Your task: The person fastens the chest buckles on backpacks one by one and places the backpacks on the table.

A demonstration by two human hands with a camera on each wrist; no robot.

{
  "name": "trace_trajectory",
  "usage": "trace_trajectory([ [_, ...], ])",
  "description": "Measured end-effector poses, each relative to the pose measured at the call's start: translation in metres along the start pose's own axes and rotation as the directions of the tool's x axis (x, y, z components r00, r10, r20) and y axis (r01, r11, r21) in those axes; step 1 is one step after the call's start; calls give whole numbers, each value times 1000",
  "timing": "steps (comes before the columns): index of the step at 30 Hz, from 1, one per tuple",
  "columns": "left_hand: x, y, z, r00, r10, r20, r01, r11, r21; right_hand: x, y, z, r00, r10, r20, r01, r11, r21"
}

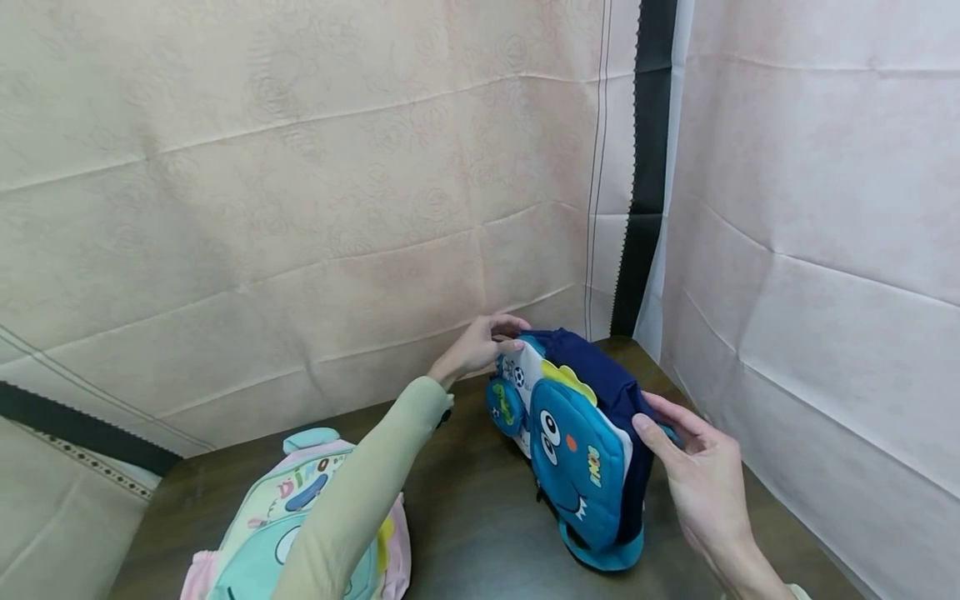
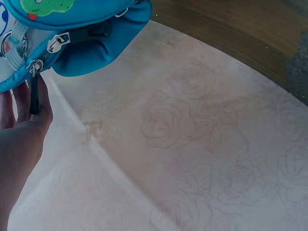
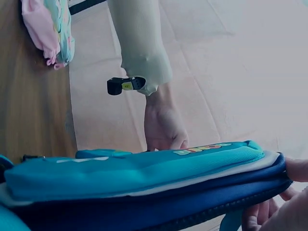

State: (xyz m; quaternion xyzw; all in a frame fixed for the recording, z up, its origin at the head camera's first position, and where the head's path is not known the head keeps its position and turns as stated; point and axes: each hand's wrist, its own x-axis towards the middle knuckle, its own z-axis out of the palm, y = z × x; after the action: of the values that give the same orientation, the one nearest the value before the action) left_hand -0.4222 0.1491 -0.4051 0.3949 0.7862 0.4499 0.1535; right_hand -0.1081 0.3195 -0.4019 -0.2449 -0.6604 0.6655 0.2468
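Observation:
A blue child's backpack point(image 1: 581, 454) with a cartoon dinosaur face, yellow spikes and navy sides stands on the dark table, tilted to one side. My left hand point(image 1: 480, 346) grips its far left end, near a round pouch point(image 1: 504, 407). In the left wrist view, the fingers point(image 2: 42, 103) of this hand lie by a zipper with a black pull point(image 2: 34, 94). On the opposite end, my right hand point(image 1: 705, 475) holds the navy edge, thumb in front. Some of its fingers are hidden behind the bag in the head view.
A pink and mint backpack point(image 1: 262, 533) lies at the table's near left, partly covered by my left sleeve point(image 1: 367, 492). Creased patterned cloth point(image 1: 337, 208) hangs behind the wooden table point(image 1: 465, 500), and another cloth point(image 1: 840, 250) hangs at the right.

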Motion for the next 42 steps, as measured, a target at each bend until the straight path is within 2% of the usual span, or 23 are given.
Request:
trace_trajectory([
  [3, -1, -2, -2, 1000, 4, 13, -4, 1000, -1, 1, 1, 0, 999, 44, 20, -44, 999, 7],
  [6, -1, -4, -5, 1000, -4, 20, 5, 999, -38, 1, 2, 0, 996, 79, 38, -79, 997, 19],
  [10, -2, -4, -8, 999, -25, 25, 27, 995, -100, 1, 3, 1, 996, 79, 51, -82, 995, 54],
  [14, -1, -3, -9, 999, -30, 16, 31, 997, -68, -1, 3, 4, 996, 55, 69, -61, 993, 98],
  [19, -3, -5, -11, 999, -37, 21, 38, 999, -23, -4, 3, 8, 994, 54, 90, -63, 993, 95],
  [25, -4, -7, -16, 996, -60, 69, 62, 998, -30, -7, 3, 11, 994, 57, 93, -64, 995, 78],
  [31, -3, -7, -22, 992, -58, 117, 55, 998, 26, -9, 3, 14, 994, 52, 100, -57, 998, 41],
  [37, -4, -7, -30, 980, -51, 194, 46, 998, 34, -12, 3, 17, 993, 47, 106, -48, 999, 4],
  [42, -6, -4, -34, 970, -63, 233, 60, 998, 21, -16, 4, 20, 992, 49, 116, -47, 999, -18],
])
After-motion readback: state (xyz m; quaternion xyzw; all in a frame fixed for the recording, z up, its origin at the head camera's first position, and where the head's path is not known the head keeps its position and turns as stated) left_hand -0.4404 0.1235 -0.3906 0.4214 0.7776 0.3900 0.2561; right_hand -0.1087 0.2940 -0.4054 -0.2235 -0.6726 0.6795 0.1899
